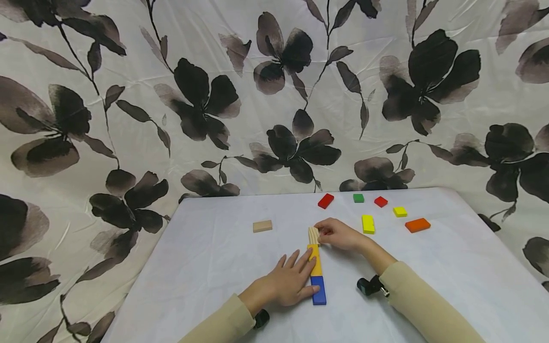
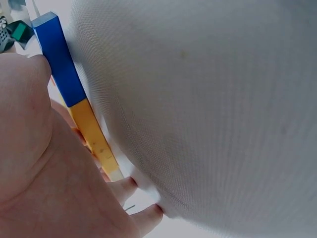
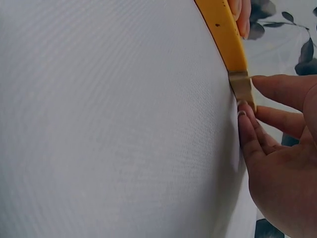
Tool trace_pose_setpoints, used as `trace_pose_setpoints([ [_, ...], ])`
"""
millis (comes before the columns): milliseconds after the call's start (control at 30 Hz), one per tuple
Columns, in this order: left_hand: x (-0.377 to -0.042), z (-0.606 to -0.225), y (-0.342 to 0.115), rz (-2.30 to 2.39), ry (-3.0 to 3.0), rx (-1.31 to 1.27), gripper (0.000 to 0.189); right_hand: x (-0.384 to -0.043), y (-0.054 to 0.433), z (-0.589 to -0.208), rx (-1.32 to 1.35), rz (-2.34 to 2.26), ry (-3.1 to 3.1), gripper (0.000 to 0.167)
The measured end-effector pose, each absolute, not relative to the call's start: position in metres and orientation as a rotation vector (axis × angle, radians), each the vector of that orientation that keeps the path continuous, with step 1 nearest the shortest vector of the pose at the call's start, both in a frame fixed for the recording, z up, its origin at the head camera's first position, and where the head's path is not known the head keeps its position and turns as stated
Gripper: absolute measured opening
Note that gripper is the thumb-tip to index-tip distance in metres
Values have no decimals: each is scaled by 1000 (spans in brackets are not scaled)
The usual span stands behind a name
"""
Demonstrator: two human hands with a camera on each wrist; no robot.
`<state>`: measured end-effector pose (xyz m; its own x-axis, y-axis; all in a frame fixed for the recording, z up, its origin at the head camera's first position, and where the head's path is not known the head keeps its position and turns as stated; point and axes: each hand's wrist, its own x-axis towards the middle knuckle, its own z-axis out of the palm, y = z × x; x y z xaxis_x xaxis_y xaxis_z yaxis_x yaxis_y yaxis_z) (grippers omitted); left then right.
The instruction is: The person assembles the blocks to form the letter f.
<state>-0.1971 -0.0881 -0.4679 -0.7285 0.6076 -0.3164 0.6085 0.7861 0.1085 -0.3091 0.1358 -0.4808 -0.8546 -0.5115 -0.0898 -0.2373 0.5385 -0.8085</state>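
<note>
A blue block [image 1: 319, 294], a yellow-orange block [image 1: 316, 267] and a plain wooden block [image 1: 313, 235] lie end to end in a line on the white cloth. My left hand [image 1: 286, 282] lies over the line with spread fingers, its thumb on the blue block and fingertips at the yellow-orange one. In the left wrist view the blue block [image 2: 60, 62] meets the yellow-orange block [image 2: 94, 135] squarely. At the far end my right hand [image 1: 340, 233] pinches the wooden block, which looks grooved. The right wrist view has thumb and fingers around this wooden block [image 3: 241, 88], against the yellow-orange block's end.
Left of the line lies another plain wooden block [image 1: 262, 226]. Several loose blocks are scattered right and behind: red [image 1: 326, 201], green [image 1: 358, 198], a smaller red [image 1: 381, 202], two yellow [image 1: 368, 224], orange [image 1: 418, 225]. A floral curtain [image 1: 283, 95] hangs behind the table.
</note>
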Motion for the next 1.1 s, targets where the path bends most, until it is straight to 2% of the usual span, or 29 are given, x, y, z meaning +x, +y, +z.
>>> trace_pose_setpoints([
  [1100,-197,-468,-88,2,2648,922,80,-310,130,-479,-655,-1226,2454,46],
])
